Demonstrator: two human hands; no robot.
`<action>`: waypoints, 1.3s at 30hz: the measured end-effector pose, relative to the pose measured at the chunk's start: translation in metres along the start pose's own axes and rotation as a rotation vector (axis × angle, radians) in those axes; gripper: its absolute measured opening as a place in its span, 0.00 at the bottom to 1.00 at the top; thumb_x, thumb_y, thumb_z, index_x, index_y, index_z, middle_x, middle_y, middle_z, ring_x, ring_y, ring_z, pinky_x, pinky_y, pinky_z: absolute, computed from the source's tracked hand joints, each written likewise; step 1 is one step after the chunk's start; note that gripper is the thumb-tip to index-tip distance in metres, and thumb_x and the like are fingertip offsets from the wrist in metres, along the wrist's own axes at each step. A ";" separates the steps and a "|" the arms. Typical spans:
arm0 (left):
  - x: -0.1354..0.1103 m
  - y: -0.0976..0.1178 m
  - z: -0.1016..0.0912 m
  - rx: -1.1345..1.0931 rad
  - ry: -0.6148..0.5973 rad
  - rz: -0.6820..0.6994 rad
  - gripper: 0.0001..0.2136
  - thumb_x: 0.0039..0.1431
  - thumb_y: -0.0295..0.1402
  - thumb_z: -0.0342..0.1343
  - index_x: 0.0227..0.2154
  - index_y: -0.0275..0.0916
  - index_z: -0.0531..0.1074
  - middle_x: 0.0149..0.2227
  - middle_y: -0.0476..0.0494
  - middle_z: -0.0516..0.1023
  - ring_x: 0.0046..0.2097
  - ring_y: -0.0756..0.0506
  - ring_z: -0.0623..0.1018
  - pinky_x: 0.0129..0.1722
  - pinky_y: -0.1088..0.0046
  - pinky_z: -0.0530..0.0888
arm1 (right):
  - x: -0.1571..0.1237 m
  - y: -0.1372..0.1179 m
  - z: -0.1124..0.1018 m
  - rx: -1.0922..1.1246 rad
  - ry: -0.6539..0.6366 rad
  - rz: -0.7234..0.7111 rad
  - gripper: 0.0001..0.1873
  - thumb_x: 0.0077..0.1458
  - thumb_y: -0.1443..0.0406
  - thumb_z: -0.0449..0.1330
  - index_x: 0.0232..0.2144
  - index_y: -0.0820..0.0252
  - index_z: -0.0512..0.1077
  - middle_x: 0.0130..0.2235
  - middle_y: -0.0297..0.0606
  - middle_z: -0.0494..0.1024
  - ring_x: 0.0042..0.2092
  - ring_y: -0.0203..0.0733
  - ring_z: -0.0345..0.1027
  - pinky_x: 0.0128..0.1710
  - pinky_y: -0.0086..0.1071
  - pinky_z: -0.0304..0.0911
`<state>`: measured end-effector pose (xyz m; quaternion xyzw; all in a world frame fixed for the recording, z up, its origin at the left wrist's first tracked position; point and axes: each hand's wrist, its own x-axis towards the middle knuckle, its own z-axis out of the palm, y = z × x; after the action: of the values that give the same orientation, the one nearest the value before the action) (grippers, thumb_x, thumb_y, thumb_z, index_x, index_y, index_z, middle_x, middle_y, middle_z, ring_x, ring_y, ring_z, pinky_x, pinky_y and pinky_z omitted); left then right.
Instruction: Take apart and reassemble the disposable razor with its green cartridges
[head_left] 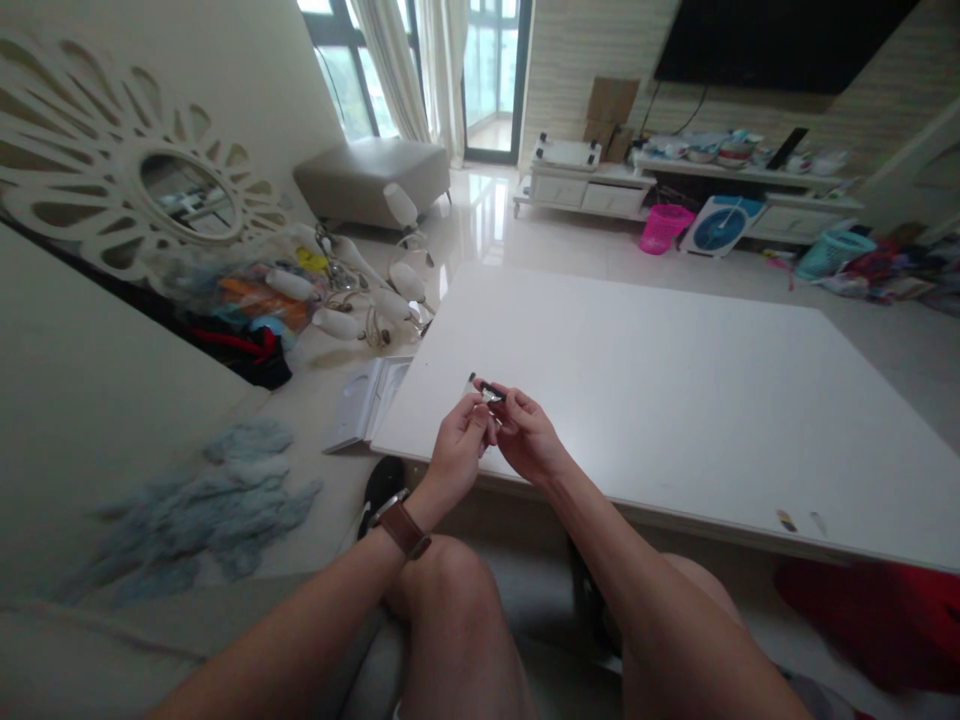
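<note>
Over the near edge of the white table (637,370), both of my hands meet around a small black and silver object (491,394). Its kind is too small to make out. My right hand (529,435) is closed, thumb and fingers pinching the dark part. My left hand (459,440), below a brown watch strap on the wrist, is closed with its fingertips at the silver part. Just past the left fingertips shows a small pale piece with a black tip (472,380); whether it is held or lies on the table I cannot tell.
Two small flat items, one dark and yellow (786,520), lie near the table's front right edge. An opened white box (356,405) rests on the floor by the left corner. Beyond it lies a chandelier (390,300). A grey-blue fluffy heap (217,500) covers floor at left.
</note>
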<state>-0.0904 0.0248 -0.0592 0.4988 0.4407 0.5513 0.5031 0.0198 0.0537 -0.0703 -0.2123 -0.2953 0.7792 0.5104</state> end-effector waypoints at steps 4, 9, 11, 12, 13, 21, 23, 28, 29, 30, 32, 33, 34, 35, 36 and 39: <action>0.000 -0.002 0.000 -0.040 -0.006 -0.010 0.19 0.63 0.51 0.53 0.29 0.39 0.64 0.20 0.55 0.64 0.21 0.54 0.60 0.20 0.78 0.57 | 0.002 -0.001 -0.003 -0.042 -0.009 -0.037 0.12 0.48 0.55 0.72 0.33 0.55 0.80 0.50 0.36 0.81 0.26 0.34 0.67 0.22 0.30 0.66; 0.000 -0.004 -0.001 -0.035 -0.018 -0.013 0.18 0.64 0.50 0.52 0.31 0.39 0.65 0.20 0.55 0.64 0.21 0.54 0.59 0.20 0.77 0.57 | 0.004 -0.003 -0.009 -0.147 -0.007 -0.063 0.11 0.49 0.55 0.71 0.31 0.54 0.80 0.51 0.38 0.81 0.32 0.38 0.71 0.25 0.31 0.65; 0.000 -0.005 -0.001 -0.024 -0.021 -0.020 0.18 0.64 0.50 0.51 0.33 0.39 0.66 0.20 0.55 0.65 0.21 0.53 0.60 0.21 0.77 0.57 | 0.005 -0.006 -0.014 -0.232 0.002 -0.078 0.11 0.50 0.54 0.70 0.32 0.53 0.81 0.51 0.39 0.81 0.35 0.39 0.72 0.28 0.32 0.66; 0.000 -0.005 -0.002 -0.014 -0.019 -0.022 0.18 0.64 0.50 0.51 0.33 0.39 0.67 0.21 0.55 0.65 0.21 0.53 0.60 0.21 0.77 0.57 | 0.006 -0.007 -0.016 -0.274 0.007 -0.087 0.11 0.50 0.54 0.70 0.32 0.53 0.81 0.50 0.40 0.81 0.37 0.40 0.73 0.31 0.33 0.66; 0.000 -0.005 -0.002 -0.002 -0.014 -0.022 0.18 0.64 0.50 0.51 0.33 0.39 0.67 0.21 0.55 0.65 0.21 0.53 0.60 0.21 0.77 0.57 | 0.006 -0.009 -0.019 -0.314 0.011 -0.095 0.11 0.50 0.54 0.71 0.32 0.53 0.81 0.49 0.40 0.82 0.38 0.40 0.73 0.34 0.33 0.67; 0.000 -0.005 -0.002 0.024 0.003 -0.037 0.17 0.64 0.49 0.52 0.31 0.39 0.66 0.21 0.54 0.65 0.21 0.54 0.60 0.20 0.78 0.57 | 0.005 -0.010 -0.018 -0.317 0.038 -0.079 0.12 0.48 0.56 0.72 0.33 0.54 0.82 0.47 0.40 0.83 0.39 0.40 0.73 0.36 0.33 0.66; 0.000 -0.005 -0.001 0.000 0.002 -0.046 0.17 0.64 0.48 0.53 0.32 0.39 0.66 0.21 0.55 0.65 0.21 0.54 0.60 0.20 0.78 0.57 | 0.004 -0.006 -0.012 -0.211 0.048 -0.056 0.12 0.47 0.55 0.72 0.32 0.54 0.81 0.48 0.40 0.82 0.35 0.39 0.71 0.29 0.31 0.65; 0.000 -0.003 0.002 -0.088 0.002 -0.074 0.17 0.62 0.49 0.55 0.33 0.39 0.66 0.21 0.56 0.65 0.20 0.54 0.59 0.19 0.79 0.57 | 0.004 0.003 -0.005 -0.042 0.104 -0.061 0.13 0.46 0.57 0.72 0.33 0.54 0.79 0.48 0.39 0.82 0.36 0.40 0.71 0.23 0.28 0.61; 0.000 -0.002 0.003 -0.096 0.004 -0.077 0.17 0.62 0.49 0.55 0.33 0.39 0.66 0.21 0.56 0.65 0.20 0.54 0.59 0.19 0.79 0.57 | 0.005 0.003 -0.005 -0.031 0.114 -0.067 0.13 0.45 0.58 0.72 0.34 0.53 0.78 0.47 0.38 0.82 0.37 0.40 0.71 0.23 0.28 0.61; 0.000 -0.002 0.003 -0.102 0.007 -0.080 0.17 0.61 0.49 0.55 0.33 0.39 0.66 0.21 0.56 0.65 0.20 0.54 0.59 0.19 0.79 0.57 | 0.005 0.003 -0.005 -0.024 0.120 -0.071 0.13 0.45 0.59 0.72 0.34 0.53 0.78 0.46 0.37 0.82 0.37 0.40 0.71 0.24 0.27 0.61; 0.000 -0.001 0.004 -0.110 0.014 -0.082 0.17 0.61 0.50 0.55 0.32 0.39 0.67 0.21 0.56 0.65 0.20 0.54 0.59 0.19 0.78 0.57 | 0.005 0.001 -0.006 -0.014 0.125 -0.068 0.13 0.45 0.60 0.73 0.35 0.52 0.77 0.45 0.36 0.83 0.36 0.39 0.71 0.25 0.27 0.62; 0.000 -0.001 0.004 -0.108 0.014 -0.083 0.17 0.62 0.50 0.55 0.32 0.39 0.67 0.21 0.55 0.65 0.20 0.54 0.59 0.19 0.78 0.57 | 0.006 0.000 -0.006 -0.007 0.133 -0.064 0.13 0.45 0.60 0.73 0.35 0.52 0.77 0.44 0.36 0.83 0.36 0.38 0.71 0.26 0.27 0.63; -0.001 -0.001 0.004 -0.101 0.014 -0.081 0.18 0.62 0.50 0.54 0.32 0.38 0.67 0.21 0.55 0.65 0.20 0.54 0.59 0.19 0.78 0.57 | 0.006 -0.002 -0.007 0.003 0.152 -0.063 0.13 0.44 0.61 0.73 0.35 0.52 0.77 0.43 0.35 0.83 0.36 0.38 0.71 0.27 0.28 0.63; -0.001 -0.001 0.004 -0.091 0.013 -0.079 0.18 0.63 0.50 0.54 0.32 0.38 0.67 0.21 0.55 0.65 0.20 0.55 0.59 0.19 0.78 0.57 | 0.006 -0.003 -0.007 0.014 0.180 -0.064 0.13 0.44 0.61 0.73 0.34 0.52 0.77 0.42 0.34 0.83 0.36 0.38 0.71 0.29 0.28 0.64; -0.002 -0.002 0.003 -0.079 0.010 -0.076 0.18 0.63 0.50 0.53 0.32 0.38 0.68 0.21 0.55 0.65 0.20 0.55 0.59 0.19 0.78 0.57 | 0.006 -0.004 -0.006 0.021 0.212 -0.065 0.12 0.45 0.61 0.72 0.33 0.52 0.77 0.41 0.33 0.83 0.36 0.37 0.72 0.31 0.29 0.65; -0.002 -0.002 0.003 -0.064 0.011 -0.074 0.18 0.64 0.49 0.52 0.31 0.38 0.68 0.21 0.55 0.65 0.20 0.55 0.60 0.19 0.78 0.57 | 0.005 -0.006 -0.005 -0.008 0.248 -0.061 0.09 0.49 0.59 0.70 0.33 0.53 0.77 0.42 0.33 0.83 0.39 0.38 0.72 0.36 0.30 0.67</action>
<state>-0.0871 0.0228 -0.0612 0.4627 0.4440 0.5486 0.5365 0.0248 0.0618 -0.0697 -0.3002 -0.2395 0.7298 0.5656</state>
